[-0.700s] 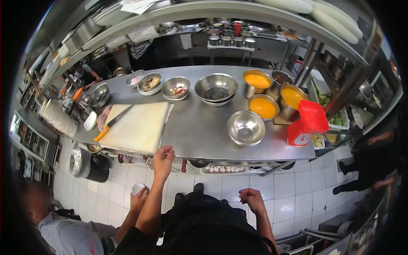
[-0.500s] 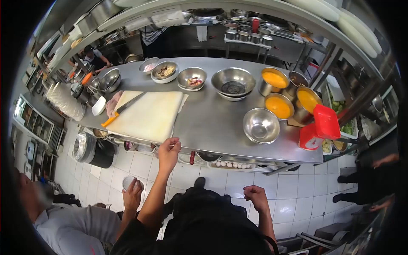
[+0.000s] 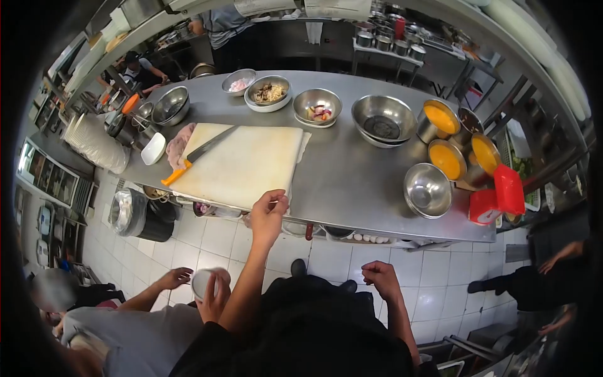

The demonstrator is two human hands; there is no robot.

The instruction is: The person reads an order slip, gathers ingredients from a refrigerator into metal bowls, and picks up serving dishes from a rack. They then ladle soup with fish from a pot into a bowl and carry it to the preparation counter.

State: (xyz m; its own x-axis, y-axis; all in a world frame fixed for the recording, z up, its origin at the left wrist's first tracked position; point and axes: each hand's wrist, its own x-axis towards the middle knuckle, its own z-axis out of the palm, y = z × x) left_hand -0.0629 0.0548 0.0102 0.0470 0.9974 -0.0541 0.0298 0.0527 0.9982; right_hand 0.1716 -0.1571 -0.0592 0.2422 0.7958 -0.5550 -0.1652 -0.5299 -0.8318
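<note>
My left hand [image 3: 269, 220] is raised at the front edge of the steel counter [image 3: 352, 188], near the right front corner of the white cutting board [image 3: 242, 164]. Its fingers are curled toward the thumb, and nothing shows in them. My right hand [image 3: 381, 280] hangs over the floor in front of the counter, loosely closed, with nothing visible in it. On the board's left part lies a knife [image 3: 204, 149] with an orange handle. Raw meat [image 3: 179, 147] sits at the board's left side. An empty metal bowl [image 3: 428, 190] stands on the counter's right part.
Close on my left, a co-worker in a grey shirt [image 3: 135, 336] holds a round container [image 3: 201, 284]. Pots of orange liquid [image 3: 447, 159] and a red scale [image 3: 483, 207] stand at the right. Bowls of food [image 3: 269, 93] line the back. Another person [image 3: 534, 286] is at far right.
The view has shifted, and the counter sits nearer, turned slightly. My left hand has come up toward the board's corner. The grey-shirted co-worker has moved closer, and a second hand of theirs now shows.
</note>
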